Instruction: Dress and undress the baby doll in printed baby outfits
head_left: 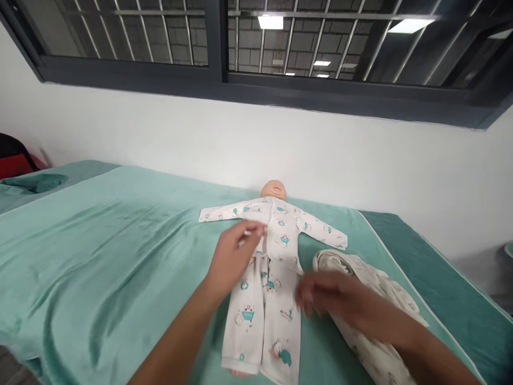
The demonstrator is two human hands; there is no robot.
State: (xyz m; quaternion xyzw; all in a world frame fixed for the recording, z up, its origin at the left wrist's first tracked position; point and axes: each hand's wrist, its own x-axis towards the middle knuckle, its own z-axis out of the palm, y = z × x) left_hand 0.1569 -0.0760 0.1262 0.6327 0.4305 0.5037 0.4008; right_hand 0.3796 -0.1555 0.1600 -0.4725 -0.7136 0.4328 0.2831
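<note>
1. doll (274, 189) on its back on the teal cover (120, 262), head near the white wall (172, 139), dressed in top and trousers.
2. top (284, 230): white, long-sleeved, small print in teal and other soft colours, carts among the motifs. sleeves spread wide, nearly flat. an edge runs down the middle of the front; lower hem overlaps the trousers' waist.
3. trousers (280, 321): same white ground, same kind of print, carts larger here. legs straight, side by side, lightly creased. a sliver of foot shows below one cuff.
4. left hand (242, 243) over the lower front of the top, fingers bent, thumb near them. grip: narrow; cannot tell whether cloth is pinched.
5. right hand (324, 294) beside the trousers, blurred, fingers half curled. grip: seems loose, no cloth seen in it; cannot tell how far it opens.
6. bundle (377, 278), cream cloth with faint darker print, folded, to the right of the doll, partly behind the right forearm.
</note>
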